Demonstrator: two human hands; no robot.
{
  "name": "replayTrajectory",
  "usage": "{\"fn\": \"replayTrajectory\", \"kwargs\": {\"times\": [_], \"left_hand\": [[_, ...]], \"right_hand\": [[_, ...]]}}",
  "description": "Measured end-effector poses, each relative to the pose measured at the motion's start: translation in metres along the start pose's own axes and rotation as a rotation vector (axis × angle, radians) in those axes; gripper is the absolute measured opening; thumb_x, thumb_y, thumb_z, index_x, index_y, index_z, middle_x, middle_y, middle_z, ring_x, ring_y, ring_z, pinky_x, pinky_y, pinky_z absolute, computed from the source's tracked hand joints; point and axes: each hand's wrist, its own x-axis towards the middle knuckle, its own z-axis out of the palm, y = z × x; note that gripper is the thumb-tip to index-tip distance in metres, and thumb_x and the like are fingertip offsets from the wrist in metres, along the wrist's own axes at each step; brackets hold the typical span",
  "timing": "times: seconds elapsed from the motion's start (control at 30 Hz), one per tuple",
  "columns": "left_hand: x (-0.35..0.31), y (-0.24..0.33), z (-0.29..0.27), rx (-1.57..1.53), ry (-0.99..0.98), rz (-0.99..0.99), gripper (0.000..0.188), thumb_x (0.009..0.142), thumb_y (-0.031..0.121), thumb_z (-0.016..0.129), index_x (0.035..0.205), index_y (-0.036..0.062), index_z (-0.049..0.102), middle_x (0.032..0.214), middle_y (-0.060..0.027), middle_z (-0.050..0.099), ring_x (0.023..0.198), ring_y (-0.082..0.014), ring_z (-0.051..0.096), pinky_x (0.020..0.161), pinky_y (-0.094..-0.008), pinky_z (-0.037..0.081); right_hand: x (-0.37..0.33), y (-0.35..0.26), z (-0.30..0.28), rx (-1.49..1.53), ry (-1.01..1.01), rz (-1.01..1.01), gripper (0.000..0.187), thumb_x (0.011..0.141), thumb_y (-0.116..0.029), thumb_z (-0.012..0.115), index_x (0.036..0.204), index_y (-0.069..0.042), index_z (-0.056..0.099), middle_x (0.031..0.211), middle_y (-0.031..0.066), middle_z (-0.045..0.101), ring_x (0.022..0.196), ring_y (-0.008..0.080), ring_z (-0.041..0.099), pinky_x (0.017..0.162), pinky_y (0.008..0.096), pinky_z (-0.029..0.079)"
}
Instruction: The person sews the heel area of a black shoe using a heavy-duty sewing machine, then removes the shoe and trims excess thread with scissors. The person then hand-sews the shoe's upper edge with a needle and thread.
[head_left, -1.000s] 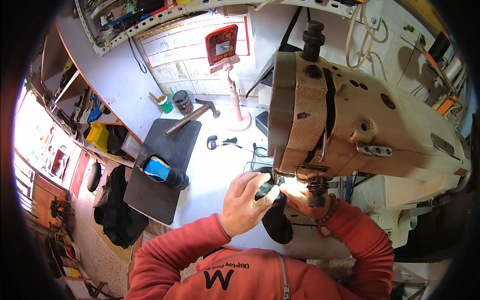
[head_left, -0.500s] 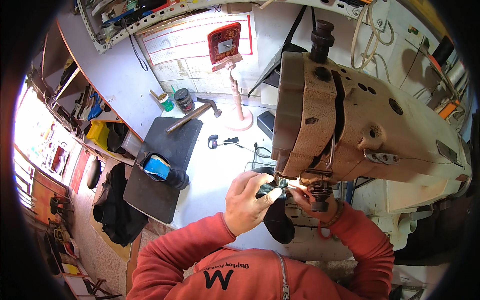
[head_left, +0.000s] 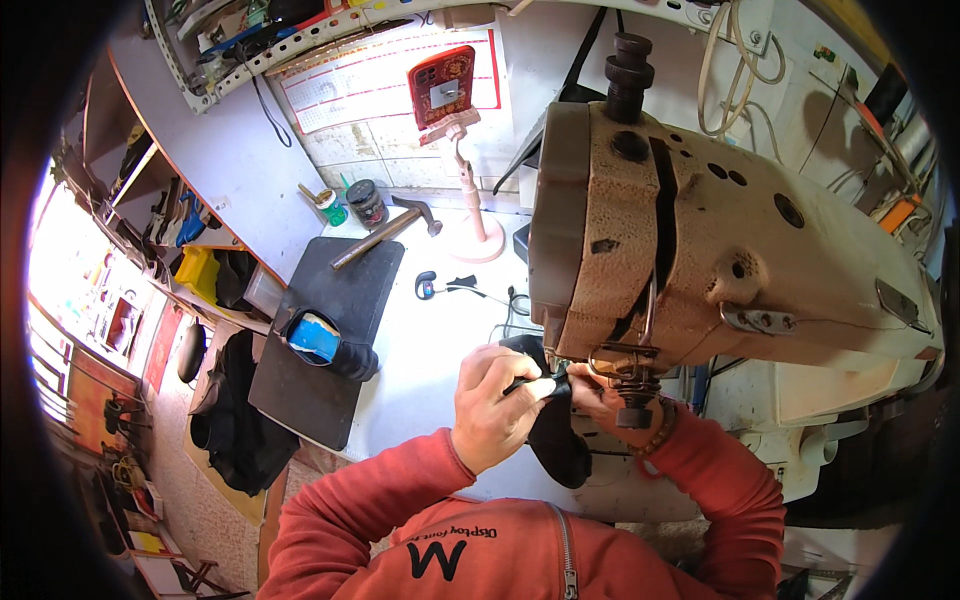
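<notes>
A black shoe (head_left: 558,447) lies under the needle end of the large brown sewing machine (head_left: 690,230), its rounded end pointing down toward me. My left hand (head_left: 492,408) pinches the shoe's upper edge between thumb and fingers, just left of the needle area. On the other side, my right hand (head_left: 612,408) holds the shoe's edge close under the machine's spring-loaded presser part (head_left: 634,385). Some right-hand fingers are hidden behind that part. The exact spot where the needle meets the material is hidden by the machine head.
Left of my hands, a dark board (head_left: 335,270) carries a black boot (head_left: 355,358) with a blue inside. Behind it are a hammer (head_left: 378,238), a dark jar (head_left: 367,205) and a pink phone stand (head_left: 472,200). Cables (head_left: 515,305) lie beyond the shoe.
The machine head appears a little further left in the picture. The black material's upper part has shifted at the needle, and both hands keep hold of it. The bright spot there is covered.
</notes>
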Motion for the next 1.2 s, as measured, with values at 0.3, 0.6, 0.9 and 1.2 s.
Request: {"fn": "replayTrajectory", "kwargs": {"times": [0.3, 0.6, 0.9, 1.2], "left_hand": [[0.001, -0.001, 0.0, 0.026, -0.033, 0.009, 0.038, 0.059, -0.003, 0.077, 0.093, 0.0137, 0.072, 0.087, -0.0012, 0.058, 0.087, -0.0256, 0.051, 0.075, -0.0356, 0.044], [0.004, -0.002, -0.006, 0.047, -0.117, 0.052, 0.032, 0.064, 0.0, 0.072, 0.094, 0.0106, 0.069, 0.093, -0.0021, 0.055, 0.093, -0.0256, 0.054, 0.085, -0.043, 0.042], [0.007, -0.006, -0.006, 0.036, -0.123, 0.075, 0.04, 0.06, -0.001, 0.075, 0.096, 0.0152, 0.07, 0.089, -0.0014, 0.058, 0.088, -0.0262, 0.051, 0.081, -0.0398, 0.042], [0.01, -0.01, -0.01, 0.031, -0.172, 0.091, 0.031, 0.064, 0.002, 0.072, 0.093, 0.0129, 0.069, 0.092, -0.0016, 0.056, 0.091, -0.0242, 0.055, 0.085, -0.043, 0.044]], "right_hand": [[0.006, -0.012, -0.019, 0.255, -0.042, 0.166, 0.006, 0.089, -0.009, 0.059, 0.093, -0.004, 0.06, 0.071, 0.0065, 0.058, 0.059, 0.0177, 0.056, 0.056, 0.0266, 0.048], [-0.004, -0.011, -0.023, 0.032, 0.06, 0.046, 0.018, 0.067, -0.015, 0.071, 0.081, -0.005, 0.064, 0.077, 0.0111, 0.061, 0.065, 0.0284, 0.059, 0.055, 0.0404, 0.043], [-0.016, -0.018, -0.021, -0.06, 0.089, 0.116, 0.017, 0.082, -0.012, 0.07, 0.099, -0.009, 0.074, 0.081, 0.0062, 0.071, 0.077, 0.0222, 0.068, 0.07, 0.0343, 0.052], [0.001, -0.03, -0.022, -0.065, 0.205, 0.068, 0.036, 0.07, -0.024, 0.073, 0.102, -0.007, 0.071, 0.107, 0.0133, 0.059, 0.087, 0.0309, 0.061, 0.07, 0.041, 0.05]]}}
